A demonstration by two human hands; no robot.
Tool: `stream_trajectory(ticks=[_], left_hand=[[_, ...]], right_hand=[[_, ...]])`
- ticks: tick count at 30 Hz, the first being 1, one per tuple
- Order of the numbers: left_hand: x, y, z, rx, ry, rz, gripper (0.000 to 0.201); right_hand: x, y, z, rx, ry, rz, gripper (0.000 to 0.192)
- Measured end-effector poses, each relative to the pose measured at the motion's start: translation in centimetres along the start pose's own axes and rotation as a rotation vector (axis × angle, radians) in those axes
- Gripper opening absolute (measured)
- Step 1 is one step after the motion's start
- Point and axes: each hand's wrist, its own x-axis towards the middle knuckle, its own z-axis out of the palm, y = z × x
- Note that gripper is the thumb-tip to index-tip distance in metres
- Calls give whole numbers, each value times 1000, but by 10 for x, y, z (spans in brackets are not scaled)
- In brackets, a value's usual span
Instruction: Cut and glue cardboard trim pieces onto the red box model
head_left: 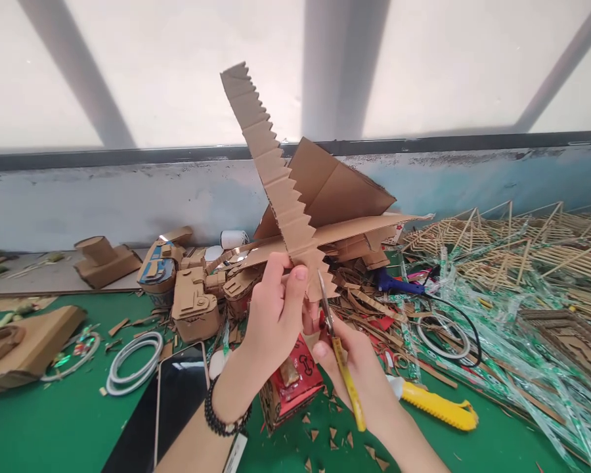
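– what are my hands doing?
– your left hand's grip [274, 315] is pinching the toothed cardboard strip [274, 171] near its lower end, holding it up above the bench [73, 427]. your right hand's grip [360, 358] is clasping the yellow-handled scissors [347, 381], their blades overlapping the strip's toothed edge.
– is any writing showing?
– dark printing is showing on the red packet [309, 376] below, too unclear to read.

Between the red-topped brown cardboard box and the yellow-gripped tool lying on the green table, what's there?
The head view shows the right hand, holding yellow-handled metal scissors, and, lower down, small brown triangular cardboard scraps.
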Motion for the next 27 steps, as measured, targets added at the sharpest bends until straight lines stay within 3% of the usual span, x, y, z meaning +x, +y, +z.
stream_trajectory(ticks=[10,18,21,25,27], left_hand=[[1,3,1,-23,-5,-8,38],[2,7,-4,-55,2,-83,47],[7,8,-10,-32,92,-42,50],[13,11,-19,27,330,80,53],[15,12,-21,84,392,104,54]], right_hand=[[-2,1,3,-32,48,31,55],[-2,3,3,-199,103,-29,43],[-4,6,4,-248,91,-10,42],[-4,13,4,-350,54,35,40],[-4,16,3,-401,27,36,39]])
